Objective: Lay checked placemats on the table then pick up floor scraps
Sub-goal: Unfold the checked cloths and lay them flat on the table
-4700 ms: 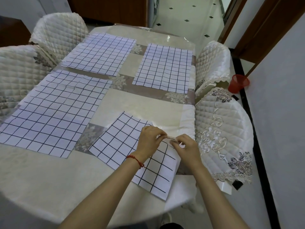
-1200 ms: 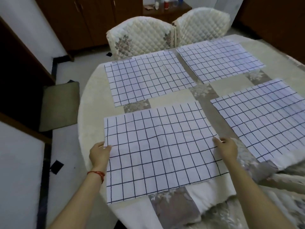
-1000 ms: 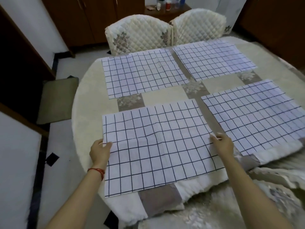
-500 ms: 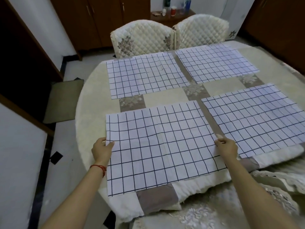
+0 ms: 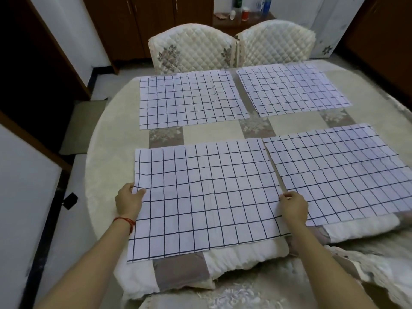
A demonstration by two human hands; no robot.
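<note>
Several white placemats with dark checks lie flat on the round cream table [image 5: 107,139]. The near left placemat [image 5: 205,197] is between my hands. My left hand [image 5: 129,201] pinches its left edge, thumb on top. My right hand [image 5: 294,207] pinches its right edge. The near right placemat [image 5: 338,172] lies close beside it, with a narrow gap between them. The far left placemat [image 5: 189,99] and the far right placemat [image 5: 289,88] lie across the table. A small dark scrap [image 5: 70,200] lies on the floor to the left of the table.
Two quilted chairs [image 5: 191,47] [image 5: 276,43] stand at the table's far side; another padded chair back [image 5: 245,291] is right below me. A grey floor mat [image 5: 84,126] lies at the left by a dark doorway. A sideboard with bottles [image 5: 243,16] stands behind.
The placemat, folded 4.7 s ago, now lies spread flat at a different side of the table. Over the last second both hands kept hold of its side edges and squared it up.
</note>
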